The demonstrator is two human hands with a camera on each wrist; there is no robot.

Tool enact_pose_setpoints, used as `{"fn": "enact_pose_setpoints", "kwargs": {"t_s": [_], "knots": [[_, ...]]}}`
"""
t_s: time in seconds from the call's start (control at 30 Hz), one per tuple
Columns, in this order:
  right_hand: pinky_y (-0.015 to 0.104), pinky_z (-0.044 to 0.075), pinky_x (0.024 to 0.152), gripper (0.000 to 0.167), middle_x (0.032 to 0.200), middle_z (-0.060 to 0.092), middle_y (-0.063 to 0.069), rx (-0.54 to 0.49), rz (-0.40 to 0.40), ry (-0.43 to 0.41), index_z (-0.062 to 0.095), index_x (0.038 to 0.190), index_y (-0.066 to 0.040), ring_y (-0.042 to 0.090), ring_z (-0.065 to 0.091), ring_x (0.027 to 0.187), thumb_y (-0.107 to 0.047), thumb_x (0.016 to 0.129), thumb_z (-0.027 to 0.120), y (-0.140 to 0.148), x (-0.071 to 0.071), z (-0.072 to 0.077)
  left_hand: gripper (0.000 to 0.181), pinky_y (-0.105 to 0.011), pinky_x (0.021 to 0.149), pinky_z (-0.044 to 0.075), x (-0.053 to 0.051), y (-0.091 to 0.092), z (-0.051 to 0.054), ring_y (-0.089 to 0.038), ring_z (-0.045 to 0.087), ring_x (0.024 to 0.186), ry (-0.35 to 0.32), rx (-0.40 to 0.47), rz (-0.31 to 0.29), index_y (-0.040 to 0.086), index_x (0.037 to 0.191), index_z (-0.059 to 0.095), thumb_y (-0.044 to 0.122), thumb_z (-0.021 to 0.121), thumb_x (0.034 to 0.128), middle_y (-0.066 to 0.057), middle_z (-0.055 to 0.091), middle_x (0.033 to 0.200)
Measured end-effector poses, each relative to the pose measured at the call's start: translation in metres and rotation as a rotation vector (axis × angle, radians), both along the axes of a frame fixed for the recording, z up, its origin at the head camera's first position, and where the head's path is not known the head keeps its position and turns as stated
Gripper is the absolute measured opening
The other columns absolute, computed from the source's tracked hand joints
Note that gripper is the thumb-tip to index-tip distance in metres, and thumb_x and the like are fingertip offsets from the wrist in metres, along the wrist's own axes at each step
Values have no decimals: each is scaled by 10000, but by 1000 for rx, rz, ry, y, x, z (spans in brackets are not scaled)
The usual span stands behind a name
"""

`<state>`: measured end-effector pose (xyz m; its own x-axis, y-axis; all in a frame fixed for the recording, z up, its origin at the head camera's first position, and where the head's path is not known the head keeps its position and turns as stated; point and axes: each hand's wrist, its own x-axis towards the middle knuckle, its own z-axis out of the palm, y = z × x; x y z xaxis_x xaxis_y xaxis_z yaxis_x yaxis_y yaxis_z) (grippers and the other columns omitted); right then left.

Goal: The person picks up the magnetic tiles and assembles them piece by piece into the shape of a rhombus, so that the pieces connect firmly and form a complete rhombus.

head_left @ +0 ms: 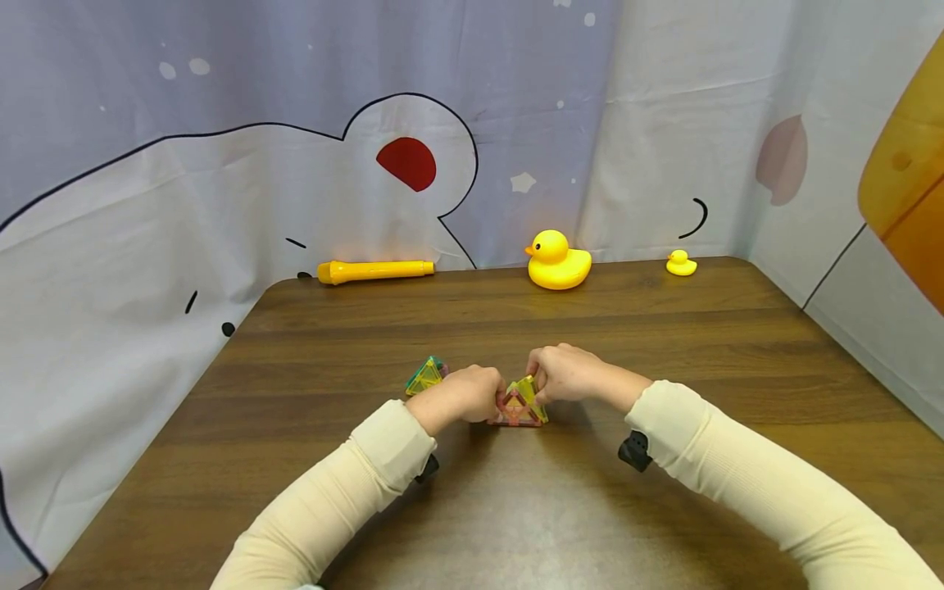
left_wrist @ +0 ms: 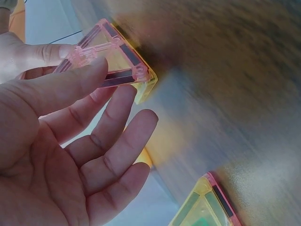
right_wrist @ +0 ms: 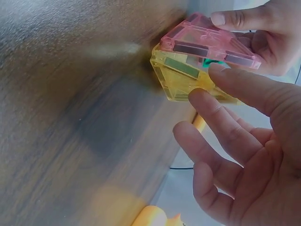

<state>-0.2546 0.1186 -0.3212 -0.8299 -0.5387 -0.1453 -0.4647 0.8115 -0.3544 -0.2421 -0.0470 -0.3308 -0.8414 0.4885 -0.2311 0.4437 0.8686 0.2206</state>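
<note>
In the head view, a pink triangular magnetic tile and a yellow triangular magnetic tile lean together on the table in a tent shape. My left hand pinches the pink tile between thumb and index finger, its other fingers loosely bent. On the right, my right hand holds the yellow tile by thumb and fingertips. A bit of green shows between the tiles in the right wrist view. Just left of my left hand stands a small pyramid of yellow, green and pink tiles, partly cut off in the left wrist view.
Along the back edge of the brown wooden table lie a yellow toy microphone, a large yellow rubber duck and a small one. A printed curtain hangs behind the table and along its sides.
</note>
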Motion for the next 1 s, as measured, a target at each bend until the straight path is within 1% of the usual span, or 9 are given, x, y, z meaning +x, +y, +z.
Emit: {"fn": "enact_pose_setpoints", "kwargs": {"t_s": [0.2, 0.4, 0.53, 0.63, 0.77, 0.87, 1.0], "knots": [[281, 433, 580, 343, 693, 593, -78, -9, -6, -23, 564, 983, -35, 61, 542, 622, -137, 695, 719, 0, 1, 0, 185, -237, 504, 350, 0, -1, -1, -101, 445, 560, -35, 2, 1, 158, 624, 540, 164, 678, 746, 56, 510, 587], [280, 432, 579, 344, 689, 598, -80, -9, -4, -21, 563, 974, -34, 56, 543, 620, -143, 691, 725, 1, 0, -1, 184, -247, 512, 350, 0, -3, 0, -106, 444, 569, -34, 17, -1, 156, 623, 546, 182, 680, 746, 53, 506, 602], [282, 431, 582, 344, 690, 602, -81, -7, 0, -20, 565, 962, -37, 53, 545, 623, -146, 681, 732, 1, 1, -1, 140, -260, 529, 372, -2, -8, 4, -113, 464, 599, -21, 34, 34, 167, 657, 580, 196, 696, 729, 56, 526, 643], [281, 429, 578, 343, 693, 601, -80, -2, 2, -19, 568, 957, -42, 53, 544, 622, -152, 678, 735, 1, 1, 0, 109, -263, 542, 393, -4, -12, 8, -120, 482, 622, -28, 63, 64, 168, 704, 595, 183, 701, 726, 51, 540, 685], [276, 425, 563, 372, 693, 590, -84, 3, 4, -11, 569, 962, -47, 54, 536, 615, -199, 672, 745, -1, 0, 0, 102, -277, 569, 409, -6, -19, 15, -129, 502, 648, -24, 102, 94, 161, 762, 604, 182, 698, 729, 48, 550, 714], [275, 420, 558, 409, 691, 580, -88, 6, 4, 4, 569, 960, -55, 55, 528, 617, -268, 662, 750, -2, 0, -1, 138, -297, 622, 417, -8, -25, 19, -122, 520, 682, 2, 116, 111, 147, 831, 620, 189, 699, 726, 63, 566, 729], [277, 418, 554, 432, 693, 571, -89, 4, -4, 21, 569, 956, -67, 59, 524, 625, -345, 668, 733, -5, 0, -2, 214, -312, 682, 422, -10, -31, 24, -126, 537, 728, 20, 145, 141, 115, 925, 624, 179, 695, 733, 57, 590, 769]]}}
